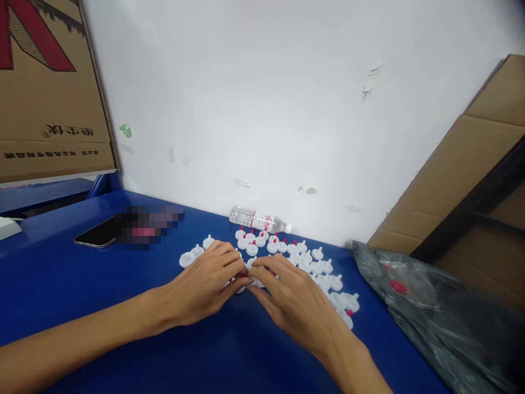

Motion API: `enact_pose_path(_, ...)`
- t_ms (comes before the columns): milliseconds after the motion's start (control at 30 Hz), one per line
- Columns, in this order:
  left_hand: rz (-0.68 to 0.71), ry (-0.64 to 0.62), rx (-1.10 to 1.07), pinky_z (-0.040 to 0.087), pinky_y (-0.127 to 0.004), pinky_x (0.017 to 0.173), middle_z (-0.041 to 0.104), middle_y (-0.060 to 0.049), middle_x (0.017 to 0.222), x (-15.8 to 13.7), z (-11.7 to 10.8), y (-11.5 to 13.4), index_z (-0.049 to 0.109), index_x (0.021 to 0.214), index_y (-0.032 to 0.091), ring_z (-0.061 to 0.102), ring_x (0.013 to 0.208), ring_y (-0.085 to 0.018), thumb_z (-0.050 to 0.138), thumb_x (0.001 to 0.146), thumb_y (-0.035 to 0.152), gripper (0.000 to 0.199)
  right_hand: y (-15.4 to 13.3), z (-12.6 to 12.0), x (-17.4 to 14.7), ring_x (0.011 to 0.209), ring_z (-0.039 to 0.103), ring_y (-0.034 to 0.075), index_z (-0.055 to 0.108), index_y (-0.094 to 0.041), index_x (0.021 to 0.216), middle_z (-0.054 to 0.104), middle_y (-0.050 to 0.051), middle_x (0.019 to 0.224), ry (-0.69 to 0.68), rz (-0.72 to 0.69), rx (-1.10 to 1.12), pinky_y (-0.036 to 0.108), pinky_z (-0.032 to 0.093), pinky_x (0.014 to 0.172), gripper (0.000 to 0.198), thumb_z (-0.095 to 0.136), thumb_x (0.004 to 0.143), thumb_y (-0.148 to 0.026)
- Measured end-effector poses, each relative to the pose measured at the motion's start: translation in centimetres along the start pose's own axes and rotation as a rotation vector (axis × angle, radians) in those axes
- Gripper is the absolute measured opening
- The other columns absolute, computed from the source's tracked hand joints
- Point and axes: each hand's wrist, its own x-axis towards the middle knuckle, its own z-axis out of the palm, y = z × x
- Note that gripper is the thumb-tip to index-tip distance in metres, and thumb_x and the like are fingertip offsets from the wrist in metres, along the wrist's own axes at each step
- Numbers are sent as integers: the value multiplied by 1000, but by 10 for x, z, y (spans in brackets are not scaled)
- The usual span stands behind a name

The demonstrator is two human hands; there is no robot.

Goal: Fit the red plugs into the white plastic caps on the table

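Observation:
Over a cluster of small white round caps with thin spouts [317,253], my two hands meet at the fingertips. My left hand [215,279] is closed in a pinch; its fingers hide whatever is between them. Facing it, my right hand [287,293] pinches a white spouted cap [257,282], of which only a small part shows. Several caps at the back carry red tips on their spouts, such as one red-tipped cap [251,248]. Plain white caps lie to the right of my right hand, and a few plain caps [187,259] sit left of my left hand.
A clear plastic bottle [262,220] lies on its side against the wall. To the left, a phone [96,232] rests on the blue table [172,355] beside a blurred patch. A dark plastic bag with red bits [410,295] covers the right edge, near cardboard boxes [451,169].

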Motion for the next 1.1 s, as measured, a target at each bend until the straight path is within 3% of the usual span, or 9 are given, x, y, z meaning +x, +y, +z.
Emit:
enact_pose_path(167,7,40,3,33,-34,78,58,-1,87,-3,3,-5,53,95,19,47,82,-19,55,103,28,12,2,0,0,94,66,23,63,-16,111,69,9,105,44,-29,-19,36,60,79,15,63,96,-20)
enact_pose_path(267,-8,23,-18,32,-34,76,55,-1,84,-3,2,-4,49,90,19,44,78,-18,46,106,26,18,1,-1,0,95,66,21,64,-18,110,69,8,106,67,-14,14,34,59,82,15,64,96,-24)
enact_pose_path(400,-77,-59,-200,33,-32,76,51,0,82,0,-2,4,46,86,19,43,75,-17,32,108,23,26,1,-2,1,95,67,21,65,-17,108,70,8,106,68,-43,41,33,59,81,16,66,95,-24)
enact_pose_path(533,-221,-63,-364,33,-31,71,47,2,73,2,-8,6,41,76,20,42,69,-16,26,110,32,39,15,-6,-3,98,68,22,66,-17,108,70,10,115,131,-63,-93,34,58,80,15,57,97,-11)
enact_pose_path(633,-309,3,-355,32,-31,67,42,3,66,3,-12,1,37,70,20,39,64,-15,25,110,35,44,36,-16,-9,100,68,23,67,-18,107,71,9,115,220,36,-145,36,56,84,14,57,97,-15)
enact_pose_path(700,-292,43,-241,31,-32,69,44,3,67,4,-14,-5,39,71,19,40,66,-15,27,109,32,42,47,-25,-13,101,68,23,68,-21,108,72,6,111,237,155,-93,37,55,87,13,62,97,-23)
enact_pose_path(900,-192,-7,71,33,-37,81,62,-1,87,4,-9,-14,60,87,18,48,82,-19,45,104,27,24,47,-41,-13,85,68,21,70,-30,99,73,0,93,-120,443,127,34,51,76,15,62,95,-41)
enact_pose_path(1100,-207,-31,131,34,-37,78,63,-4,90,3,-6,-15,68,90,18,49,83,-20,46,103,26,27,40,-36,-11,77,63,15,73,-31,92,70,-3,100,-290,442,206,29,44,69,9,67,92,-37)
